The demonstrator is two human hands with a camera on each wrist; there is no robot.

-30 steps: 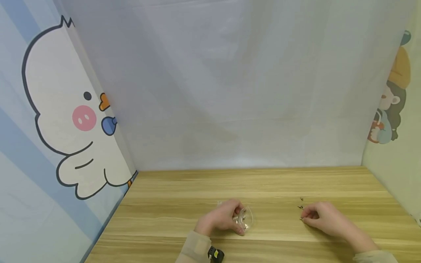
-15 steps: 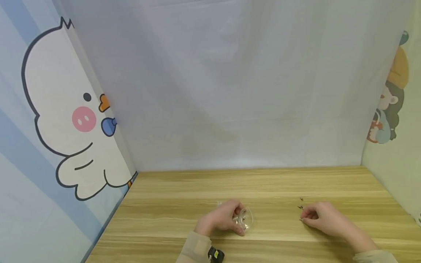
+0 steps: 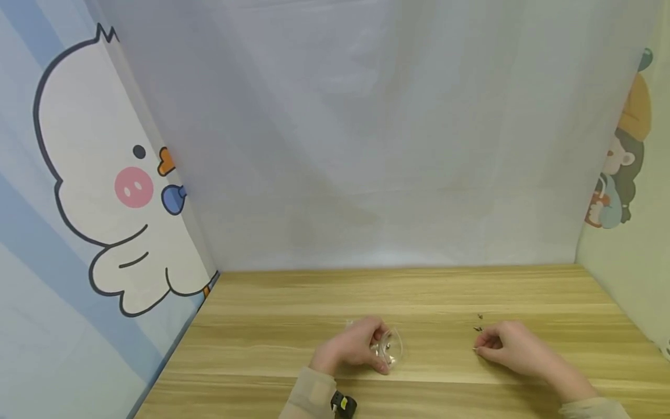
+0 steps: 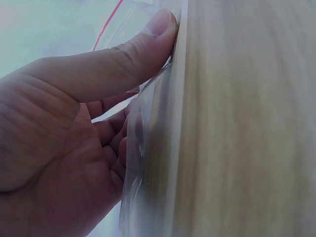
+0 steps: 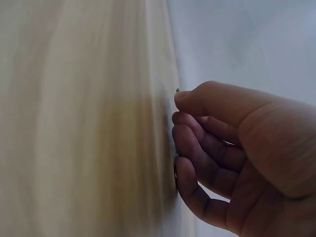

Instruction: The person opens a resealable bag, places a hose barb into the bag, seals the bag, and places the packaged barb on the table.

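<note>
On the left side of the table, my left hand (image 3: 355, 347) holds a clear plastic zip bag (image 3: 396, 343) between thumb and curled fingers. A few shiny metal bits (image 3: 388, 347) lie inside it, and a red zip line (image 4: 106, 25) shows in the left wrist view. To the right, my right hand (image 3: 515, 350) pinches a tiny screw-like metal piece (image 3: 475, 349) low over the table. Its tip peeks past the thumb in the right wrist view; the rest is hidden. Just beyond those fingers lie more small metal pieces (image 3: 478, 329).
One tiny metal piece (image 3: 480, 316) lies farther back on the wood-grain table (image 3: 293, 291). A black device (image 3: 344, 404) is at the left wrist. A pale cloth (image 3: 366, 145) closes off the back, with printed panels on both sides.
My right hand has shifted slightly left, the tiny metal piece moving with its fingertips. The left hand and bag have stayed in place.
</note>
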